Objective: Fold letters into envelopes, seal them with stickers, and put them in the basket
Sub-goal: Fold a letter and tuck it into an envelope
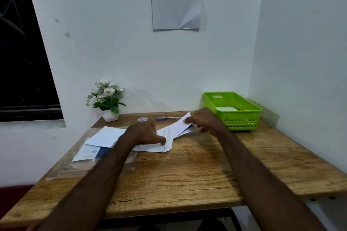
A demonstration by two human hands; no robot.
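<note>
On the left side of the desk (187, 170) lies a small pile of white papers (105, 137), with a printed sheet (88, 153) poking out under it. Next to the pile, the left hand (144, 134) presses down on the near end of the letter (169, 133), with the thumb flat on the paper, so this grip is spread and pushing, not pinching. A roll of tape (142, 119) and a pen (168, 118) sit just behind the letter. Farther right, the right hand (202, 119) pinches the far end of the letter between thumb and fingers and lifts that end up off the desk. So the letter runs between both hands, flat under the left one and raised in the right one. I think the fold could come out crooked if the edges do not line up. The paper could also slide if the left hand lets up, or crease in the wrong spot if the right hand pulls too hard. At the far right, the green basket (242, 118) waits, with something white already inside.
</note>
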